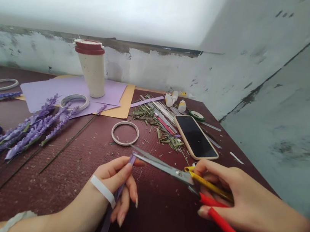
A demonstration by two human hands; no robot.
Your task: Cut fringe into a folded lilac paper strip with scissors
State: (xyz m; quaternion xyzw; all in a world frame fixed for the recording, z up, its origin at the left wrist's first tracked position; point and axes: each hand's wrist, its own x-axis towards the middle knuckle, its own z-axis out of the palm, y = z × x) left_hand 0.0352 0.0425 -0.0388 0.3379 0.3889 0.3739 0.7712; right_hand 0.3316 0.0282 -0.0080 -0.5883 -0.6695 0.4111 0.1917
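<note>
Over the near edge of the bench [158, 216], the left hand [116, 185] is reaching in from the lower left, wrist bent back, with a white band lying across its heel. Its thumb and forefinger are pinching a narrow purple paper strip [106, 220] near its top end, so this grip is closed on the strip; the other fingers are curling loosely downward. The strip is running down past the palm and out of the bottom of the view. The right hand [235, 200] is coming in from the right, its fingers wrapped through the yellow and red handles of a pair of scissors [165, 167], holding them firmly. The blades are lying slightly parted and pointing left, their tips just beside the top of the strip.

The bench is showing a dark red, textured surface scattered with small clippings, set against a worn, peeling whitish wall [235, 77]. A phone [196, 137] is lying screen-up just beyond the right hand, beside a heap of green stem cuttings [154, 118]. A tape ring [125, 133] is sitting beyond the left hand. Lavender-like purple stems [26, 130] are lying to the left, with purple paper sheets [60, 91] and a lidded cup [91, 66] farther back.
</note>
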